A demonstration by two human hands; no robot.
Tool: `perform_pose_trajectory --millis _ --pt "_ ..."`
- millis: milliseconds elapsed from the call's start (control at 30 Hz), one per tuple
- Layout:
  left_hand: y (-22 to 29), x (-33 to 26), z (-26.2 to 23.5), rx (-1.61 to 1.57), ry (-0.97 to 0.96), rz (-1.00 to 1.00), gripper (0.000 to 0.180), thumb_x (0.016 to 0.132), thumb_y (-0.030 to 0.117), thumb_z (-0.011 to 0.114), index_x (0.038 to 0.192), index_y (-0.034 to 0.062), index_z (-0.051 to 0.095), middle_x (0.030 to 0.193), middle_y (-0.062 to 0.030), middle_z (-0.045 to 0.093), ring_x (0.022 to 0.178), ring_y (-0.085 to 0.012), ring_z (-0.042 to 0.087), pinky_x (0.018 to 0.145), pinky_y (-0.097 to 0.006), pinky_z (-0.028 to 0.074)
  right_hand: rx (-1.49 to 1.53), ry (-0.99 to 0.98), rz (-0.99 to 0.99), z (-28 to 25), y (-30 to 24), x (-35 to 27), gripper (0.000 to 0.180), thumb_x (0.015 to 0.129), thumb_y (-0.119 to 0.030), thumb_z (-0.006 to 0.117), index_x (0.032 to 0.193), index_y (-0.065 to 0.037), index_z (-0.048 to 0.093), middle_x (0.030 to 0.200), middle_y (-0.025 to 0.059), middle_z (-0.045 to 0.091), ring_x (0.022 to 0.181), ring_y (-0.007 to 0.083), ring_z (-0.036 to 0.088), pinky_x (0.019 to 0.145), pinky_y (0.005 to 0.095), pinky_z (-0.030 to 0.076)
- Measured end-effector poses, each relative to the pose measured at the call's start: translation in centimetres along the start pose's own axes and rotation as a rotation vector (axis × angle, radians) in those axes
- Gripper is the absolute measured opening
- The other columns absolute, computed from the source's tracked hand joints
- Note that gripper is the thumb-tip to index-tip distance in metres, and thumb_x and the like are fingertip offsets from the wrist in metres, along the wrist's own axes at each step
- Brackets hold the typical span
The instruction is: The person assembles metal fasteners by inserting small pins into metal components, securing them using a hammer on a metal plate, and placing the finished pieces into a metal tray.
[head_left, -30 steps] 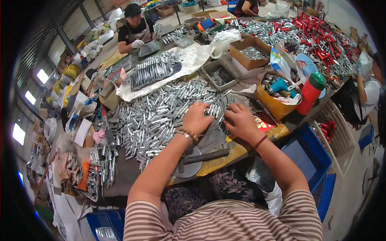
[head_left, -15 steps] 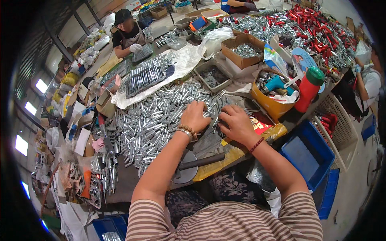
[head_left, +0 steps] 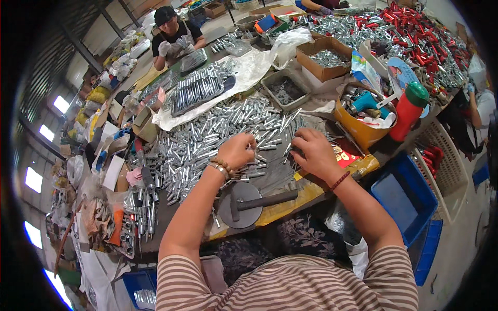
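Observation:
My left hand (head_left: 236, 151) is closed, fingers curled inward, at the near right edge of a heap of short silver metal tubes and rods (head_left: 207, 140). Whatever its fingertips hold is hidden. To the right, my right hand (head_left: 314, 151) curls over several thin, pointed metal pins (head_left: 287, 124), fingertips turned down toward the tabletop; its grip is hidden too. Between the hands lies a dark strip of worktop (head_left: 276, 168) with loose pins on it. Nearer me, a hammer (head_left: 267, 200) rests across a round grey metal disc (head_left: 248, 215).
An orange tub (head_left: 358, 124) of tools and a red bottle with a green cap (head_left: 410, 111) stand right. Beyond the heap are a filled tray (head_left: 198, 93), a metal pan (head_left: 285, 89) and a cardboard box (head_left: 324, 58). A co-worker (head_left: 176, 39) sits across.
My left hand has shifted left and slightly down, and my right hand slightly right, widening the gap between them. My view has moved, uncovering more disc and hammer. The co-worker's hands have risen.

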State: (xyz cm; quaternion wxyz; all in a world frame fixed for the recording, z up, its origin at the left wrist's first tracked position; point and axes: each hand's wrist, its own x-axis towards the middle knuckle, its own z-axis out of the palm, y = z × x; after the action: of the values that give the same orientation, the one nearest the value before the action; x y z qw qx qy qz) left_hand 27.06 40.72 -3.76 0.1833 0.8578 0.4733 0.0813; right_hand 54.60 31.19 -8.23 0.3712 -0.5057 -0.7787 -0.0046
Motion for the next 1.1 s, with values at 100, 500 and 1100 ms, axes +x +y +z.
perform_pose_trajectory --millis 100,500,1100 --pt "0.3 -1.8 -1.4 0.053 0.055 -0.016 0.014 0.081 0.019 0.075 0.093 0.0112 0.075 0.099 -0.0143 0.071 0.098 -0.0366 0.069 0.084 -0.047 0.056 -0.009 0.009 0.007 0.0 0.2 -0.1 0.023 0.086 -0.02 0.077 0.101 -0.009 0.066 0.116 0.0112 0.063 0.117 0.0352 0.06 0.105 0.0479 0.048" --pt "1.1 -1.7 -0.7 0.033 0.176 -0.085 0.023 0.084 0.034 0.078 0.092 0.0123 0.083 0.091 -0.0142 0.078 0.085 -0.0369 0.074 0.078 -0.048 0.058 -0.034 0.009 -0.014 0.0 -0.3 0.0 0.021 0.086 -0.02 0.076 0.101 -0.008 0.067 0.113 0.0102 0.064 0.117 0.0328 0.06 0.105 0.0465 0.047" --pt "7.3 6.9 0.5 -0.273 -0.138 -0.015 0.033 0.085 0.037 0.081 0.097 0.0067 0.083 0.093 -0.0161 0.079 0.081 -0.0251 0.075 0.077 -0.038 0.06 -0.033 0.037 -0.043 -0.3 -0.1 0.0 0.024 0.084 -0.023 0.077 0.099 -0.007 0.067 0.109 0.0103 0.064 0.115 0.0322 0.061 0.104 0.0466 0.047"
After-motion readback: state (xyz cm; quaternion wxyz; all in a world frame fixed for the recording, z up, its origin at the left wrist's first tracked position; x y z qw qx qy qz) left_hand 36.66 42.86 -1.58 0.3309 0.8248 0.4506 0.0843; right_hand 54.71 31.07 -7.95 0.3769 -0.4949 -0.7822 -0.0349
